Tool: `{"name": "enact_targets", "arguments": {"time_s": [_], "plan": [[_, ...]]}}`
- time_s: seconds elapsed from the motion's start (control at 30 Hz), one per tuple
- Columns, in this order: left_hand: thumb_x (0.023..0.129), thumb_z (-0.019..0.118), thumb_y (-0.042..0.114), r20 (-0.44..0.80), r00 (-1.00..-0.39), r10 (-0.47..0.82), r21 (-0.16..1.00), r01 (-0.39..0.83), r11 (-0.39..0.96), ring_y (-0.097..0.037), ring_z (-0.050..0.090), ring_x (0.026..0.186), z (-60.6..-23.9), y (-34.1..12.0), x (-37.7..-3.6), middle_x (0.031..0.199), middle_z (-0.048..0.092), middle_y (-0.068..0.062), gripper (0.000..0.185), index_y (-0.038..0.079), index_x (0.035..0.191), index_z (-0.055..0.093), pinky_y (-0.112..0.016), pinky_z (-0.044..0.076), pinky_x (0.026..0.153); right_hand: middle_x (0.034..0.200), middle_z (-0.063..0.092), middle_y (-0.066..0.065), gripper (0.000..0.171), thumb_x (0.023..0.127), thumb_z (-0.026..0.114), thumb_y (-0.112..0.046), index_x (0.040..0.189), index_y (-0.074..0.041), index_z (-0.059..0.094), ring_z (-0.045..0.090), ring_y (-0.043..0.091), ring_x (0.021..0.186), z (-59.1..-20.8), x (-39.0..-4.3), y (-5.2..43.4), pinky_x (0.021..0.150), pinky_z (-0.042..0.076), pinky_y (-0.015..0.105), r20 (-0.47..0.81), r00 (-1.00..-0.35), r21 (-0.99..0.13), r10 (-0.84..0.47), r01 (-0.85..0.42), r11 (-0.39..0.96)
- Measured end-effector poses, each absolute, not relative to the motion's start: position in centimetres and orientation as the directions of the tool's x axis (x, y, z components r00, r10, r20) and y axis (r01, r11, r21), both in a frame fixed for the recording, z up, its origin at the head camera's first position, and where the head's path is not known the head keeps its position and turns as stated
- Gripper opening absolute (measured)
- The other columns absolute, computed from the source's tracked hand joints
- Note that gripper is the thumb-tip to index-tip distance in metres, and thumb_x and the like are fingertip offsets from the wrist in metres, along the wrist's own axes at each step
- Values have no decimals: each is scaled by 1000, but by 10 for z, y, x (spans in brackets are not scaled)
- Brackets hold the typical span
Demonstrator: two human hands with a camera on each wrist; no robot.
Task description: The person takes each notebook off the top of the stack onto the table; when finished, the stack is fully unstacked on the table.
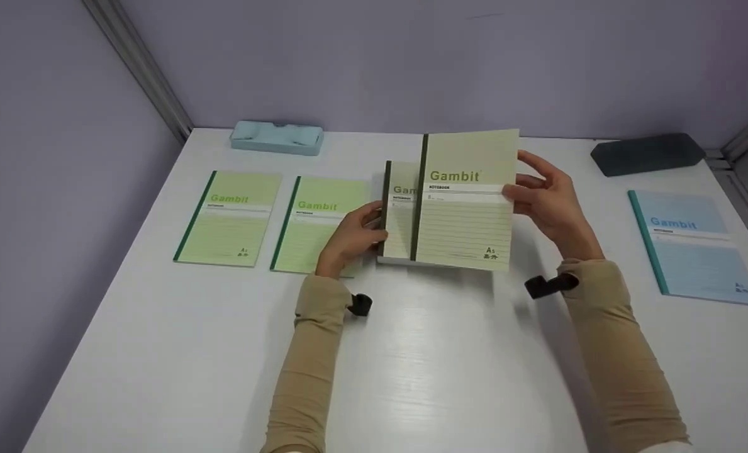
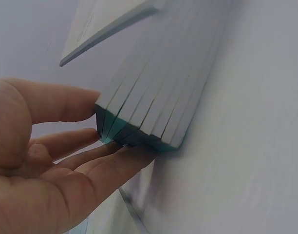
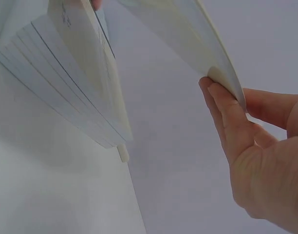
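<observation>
My right hand (image 1: 553,201) pinches the right edge of a pale yellow-green notebook (image 1: 465,229) with a dark spine, thumb on its cover and fingers behind. The notebook is raised, its cover facing me, and overlaps a stack of notebooks (image 1: 400,226) in the head view. In the right wrist view a gap separates the held notebook (image 3: 188,44) from the stack (image 3: 66,83). My left hand (image 1: 351,236) grips that stack at its spine side. Several spines, some green, show between thumb and fingers in the left wrist view, where the stack (image 2: 154,97) appears thick.
Two green notebooks, one at far left (image 1: 229,217) and one (image 1: 301,242) partly behind my left hand, lie on the white table (image 1: 411,377). A blue notebook (image 1: 694,245) lies at right. A light blue case (image 1: 276,138) and a dark case (image 1: 647,154) stand by the back wall.
</observation>
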State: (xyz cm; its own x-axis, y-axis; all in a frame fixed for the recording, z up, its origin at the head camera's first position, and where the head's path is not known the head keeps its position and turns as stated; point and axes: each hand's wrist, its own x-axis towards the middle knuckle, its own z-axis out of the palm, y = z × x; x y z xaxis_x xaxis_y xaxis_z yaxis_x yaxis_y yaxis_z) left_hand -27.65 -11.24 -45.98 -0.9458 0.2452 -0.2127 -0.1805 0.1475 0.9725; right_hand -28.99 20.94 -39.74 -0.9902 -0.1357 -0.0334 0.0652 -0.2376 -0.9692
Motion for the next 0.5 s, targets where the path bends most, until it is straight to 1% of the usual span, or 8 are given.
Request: {"name": "enact_targets", "arguments": {"time_s": [0.07, 0.27, 0.5], "plan": [[88, 58, -3, -217, -945, 244, 972, -185, 148, -23, 38, 135, -460, -112, -277, 148, 39, -12, 67, 7, 149, 32, -35, 41, 100, 110, 67, 14, 73, 83, 66, 13, 146, -11, 39, 69, 26, 90, -395, -289, 217, 68, 56, 34, -33, -992, -966, -122, 63, -250], [86, 59, -4, -224, -948, 227, 971, -196, 140, -23, 41, 133, -460, -110, -277, 147, 40, -12, 67, 7, 148, 35, -36, 43, 98, 112, 66, 12, 73, 82, 69, 9, 146, -14, 41, 68, 25, 92, -390, -287, 242, 71, 56, 33, -34, -997, -973, -74, 50, -224], [85, 60, -2, -216, -949, 229, 971, -183, 156, -22, 41, 133, -460, -110, -276, 147, 40, -11, 68, 7, 148, 35, -37, 44, 96, 107, 69, 9, 76, 82, 70, 9, 148, -13, 38, 69, 23, 90, -390, -281, 275, 67, 56, 31, -14, -999, -972, -41, 24, -235]]}}
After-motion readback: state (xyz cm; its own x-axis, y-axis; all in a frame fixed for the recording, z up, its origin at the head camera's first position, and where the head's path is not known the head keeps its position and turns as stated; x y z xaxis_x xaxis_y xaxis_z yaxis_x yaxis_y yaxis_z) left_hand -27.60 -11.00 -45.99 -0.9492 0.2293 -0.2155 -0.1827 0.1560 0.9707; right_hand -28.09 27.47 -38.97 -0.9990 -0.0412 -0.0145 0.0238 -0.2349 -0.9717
